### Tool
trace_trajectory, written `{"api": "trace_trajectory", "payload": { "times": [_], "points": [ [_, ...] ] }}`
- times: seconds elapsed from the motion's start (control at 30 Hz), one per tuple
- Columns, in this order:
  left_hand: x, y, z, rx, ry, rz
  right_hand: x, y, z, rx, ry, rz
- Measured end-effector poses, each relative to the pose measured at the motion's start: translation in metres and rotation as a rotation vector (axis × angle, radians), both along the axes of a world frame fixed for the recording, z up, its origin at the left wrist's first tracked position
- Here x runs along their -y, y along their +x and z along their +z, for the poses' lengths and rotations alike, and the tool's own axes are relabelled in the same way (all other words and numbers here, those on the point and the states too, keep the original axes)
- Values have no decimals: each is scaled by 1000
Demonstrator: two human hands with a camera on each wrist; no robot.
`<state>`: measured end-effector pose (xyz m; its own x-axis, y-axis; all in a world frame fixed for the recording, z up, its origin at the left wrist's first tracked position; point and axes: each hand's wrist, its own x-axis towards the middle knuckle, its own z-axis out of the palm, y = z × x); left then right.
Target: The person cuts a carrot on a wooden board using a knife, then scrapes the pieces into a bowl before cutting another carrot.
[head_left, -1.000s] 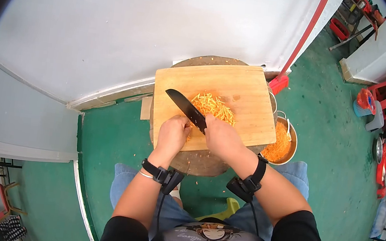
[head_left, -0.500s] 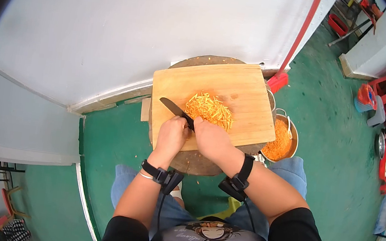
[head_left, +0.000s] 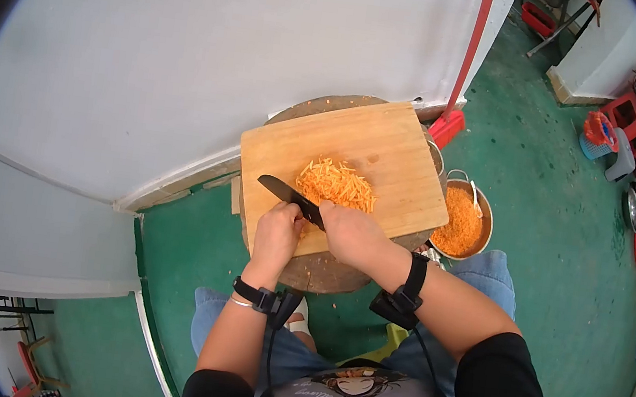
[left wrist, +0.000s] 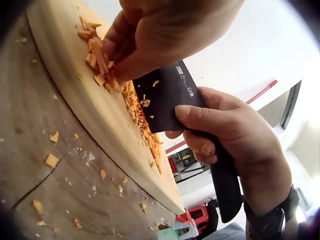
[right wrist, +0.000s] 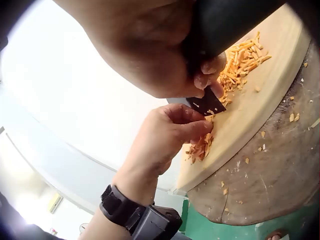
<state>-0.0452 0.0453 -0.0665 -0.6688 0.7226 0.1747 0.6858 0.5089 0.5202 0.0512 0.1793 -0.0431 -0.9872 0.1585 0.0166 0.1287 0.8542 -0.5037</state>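
My right hand (head_left: 353,235) grips the handle of a black knife (head_left: 284,191), its thumb against the blade in the left wrist view. The blade slants over the wooden board (head_left: 410,158), beside a pile of orange strips (head_left: 338,184). My left hand (head_left: 276,237) is close to the blade near the board's front left; its fingers (left wrist: 116,47) are bent down onto a small bunch of strips (left wrist: 95,57), pinching them against the board. Small bits stick to the blade (left wrist: 167,95).
Under the board is a round wooden block (head_left: 317,271). A metal pot (head_left: 486,233) of orange bits with a spoon stands on the green floor at the right. A white wall (head_left: 194,40) rises behind; a red pole (head_left: 472,47) leans near the board's far corner.
The knife swung to lie flatter across the board, then back out a little with my right hand. My left hand stays over its strips. The head view has shifted and turned slightly.
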Motion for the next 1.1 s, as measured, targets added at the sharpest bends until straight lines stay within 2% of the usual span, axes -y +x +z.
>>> {"api": "trace_trajectory", "payload": {
  "times": [0.2, 0.37, 0.47, 0.57, 0.67, 0.8, 1.1],
  "points": [
    [-1, -3, -1, -10, -34, -1, 4, -7, -15, -87, -56, 35],
    [1, -1, -1, -10, 1, -25, 6, -7, -8, -24, -4, -1],
    [2, 0, 1, 60, -30, 31, 2, -4, -5, 19, -11, -73],
    [1, 1, 4, 10, -29, 33, -5, 3, 2, -40, -77, -28],
    [0, 0, 4, 4, -37, 36, -5, 5, 5, 19, -85, -16],
    [-1, -2, 3, -8, -53, 31, 3, 4, -8, 17, -61, 15],
    [2, -1, 5, 3, -36, -1, 8, -7, -7, 33, -86, -51]
  ]
}}
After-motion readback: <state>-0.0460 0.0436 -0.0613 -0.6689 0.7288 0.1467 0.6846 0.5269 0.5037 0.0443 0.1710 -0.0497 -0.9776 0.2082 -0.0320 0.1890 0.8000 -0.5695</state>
